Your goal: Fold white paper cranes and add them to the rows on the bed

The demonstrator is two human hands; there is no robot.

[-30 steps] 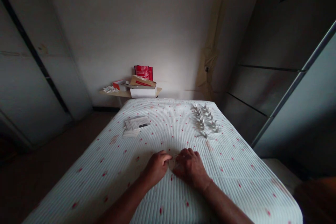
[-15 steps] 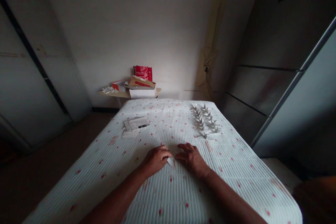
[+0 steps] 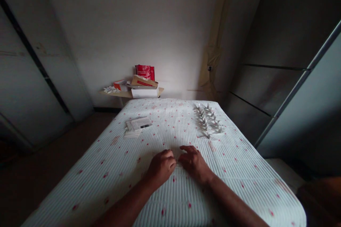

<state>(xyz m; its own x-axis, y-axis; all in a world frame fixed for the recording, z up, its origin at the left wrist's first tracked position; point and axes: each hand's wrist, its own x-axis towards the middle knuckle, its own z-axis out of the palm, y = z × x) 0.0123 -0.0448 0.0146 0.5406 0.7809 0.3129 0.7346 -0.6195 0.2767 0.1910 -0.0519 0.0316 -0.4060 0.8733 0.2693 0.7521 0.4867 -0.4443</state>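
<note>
Near the middle of the bed, my left hand [image 3: 163, 166] has its fingers curled closed, with its fingertips toward my right hand. My right hand [image 3: 194, 162] faces it, thumb and fingers bent inward and the index finger stretched forward. A small piece of pale paper [image 3: 177, 161] lies between the fingertips, mostly hidden by them. Two rows of folded paper cranes [image 3: 204, 123] stand farther off to the right. Flat printed sheets [image 3: 138, 123] are stacked loosely to the left.
The quilted bed cover [image 3: 165, 198] has small red marks. Behind it, a shelf [image 3: 124, 94] by the wall holds a white box [image 3: 144, 93], a red bag [image 3: 144, 72] and white folded pieces. Dark cabinets stand at the right.
My left hand has turned and curled over, moving slightly toward me. The white paper, visible between the hands before, is now mostly covered. My right hand has barely moved.
</note>
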